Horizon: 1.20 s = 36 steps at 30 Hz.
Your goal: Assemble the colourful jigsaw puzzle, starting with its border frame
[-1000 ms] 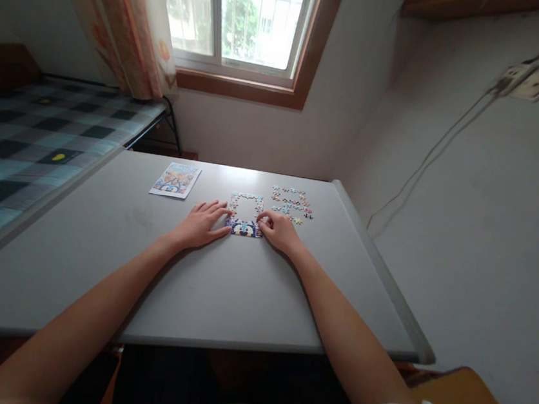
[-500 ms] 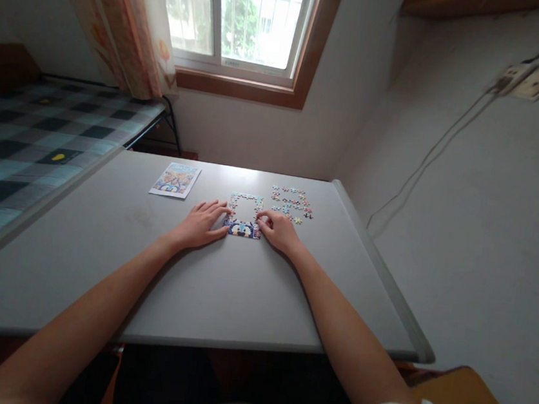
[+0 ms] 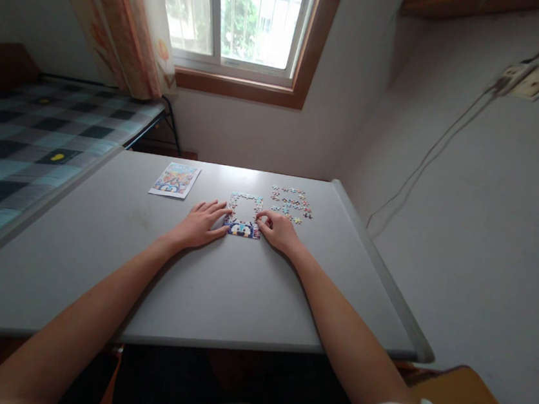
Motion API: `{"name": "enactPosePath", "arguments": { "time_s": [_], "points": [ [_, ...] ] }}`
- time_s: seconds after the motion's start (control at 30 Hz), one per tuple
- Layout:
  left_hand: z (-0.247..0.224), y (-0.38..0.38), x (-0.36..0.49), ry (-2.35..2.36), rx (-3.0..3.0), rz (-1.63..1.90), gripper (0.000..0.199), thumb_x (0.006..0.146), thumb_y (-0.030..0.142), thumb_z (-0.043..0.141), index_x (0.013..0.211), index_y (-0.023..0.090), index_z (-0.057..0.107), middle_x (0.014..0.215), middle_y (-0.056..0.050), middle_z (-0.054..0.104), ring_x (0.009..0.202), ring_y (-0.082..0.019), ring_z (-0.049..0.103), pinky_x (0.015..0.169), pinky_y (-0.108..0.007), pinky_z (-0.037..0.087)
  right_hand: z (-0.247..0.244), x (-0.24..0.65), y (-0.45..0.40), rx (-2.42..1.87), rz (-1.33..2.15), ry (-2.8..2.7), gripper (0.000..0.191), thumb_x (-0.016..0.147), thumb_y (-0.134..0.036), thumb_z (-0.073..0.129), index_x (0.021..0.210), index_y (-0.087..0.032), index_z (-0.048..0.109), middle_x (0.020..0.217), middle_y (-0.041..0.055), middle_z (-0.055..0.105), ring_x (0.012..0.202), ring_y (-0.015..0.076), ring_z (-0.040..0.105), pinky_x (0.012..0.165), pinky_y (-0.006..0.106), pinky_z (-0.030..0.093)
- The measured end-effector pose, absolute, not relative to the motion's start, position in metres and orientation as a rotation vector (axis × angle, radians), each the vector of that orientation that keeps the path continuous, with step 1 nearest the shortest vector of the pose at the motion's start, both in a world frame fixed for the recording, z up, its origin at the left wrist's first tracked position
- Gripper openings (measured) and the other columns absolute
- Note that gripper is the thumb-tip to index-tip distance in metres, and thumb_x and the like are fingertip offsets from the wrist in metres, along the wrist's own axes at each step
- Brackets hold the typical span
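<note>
A jigsaw puzzle [image 3: 241, 230] lies flat on the table, its border joined into a frame around bare tabletop, with a blue-and-white character along the near side. My left hand [image 3: 202, 221] rests with fingers spread, their tips touching the puzzle's left edge. At the right edge, my right hand [image 3: 277, 229] has thumb and forefinger drawn together on the border; whether a piece is between them is too small to make out. Several loose puzzle pieces [image 3: 291, 202] are scattered just beyond the right hand. A printed picture sheet [image 3: 175, 180] lies at the back left.
The grey table [image 3: 219, 300] has raised strips along its left and right sides. To the left stands a bed [image 3: 64, 123] with a checked cover. A wooden stool [image 3: 475, 397] with small items is at the lower right. A cable [image 3: 423, 158] hangs down the right wall.
</note>
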<state>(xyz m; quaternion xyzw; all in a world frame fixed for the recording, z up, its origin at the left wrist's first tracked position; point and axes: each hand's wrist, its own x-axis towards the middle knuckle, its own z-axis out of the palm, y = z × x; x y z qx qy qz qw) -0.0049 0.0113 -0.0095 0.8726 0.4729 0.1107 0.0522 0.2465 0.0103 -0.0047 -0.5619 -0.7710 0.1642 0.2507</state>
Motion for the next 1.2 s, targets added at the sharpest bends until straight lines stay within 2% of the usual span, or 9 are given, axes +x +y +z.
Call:
{"name": "enactPosePath", "arguments": {
  "time_s": [1.2],
  "points": [
    [-0.0143,0.014,-0.0064,1.43,2.641,0.364,0.054,0.092,0.055,0.036,0.139,0.029,0.045,0.152,-0.003,0.036,0.142,-0.026,0.026,0.116,-0.046,0.019,-0.0051,0.2469,0.0101,-1.515,0.457,-2.093,0.02,0.084,-0.025,0.056,0.098,-0.021,0.069,0.067,-0.0014,0.061,0.063,0.012,0.052,0.062,0.022,0.035]
  ]
}}
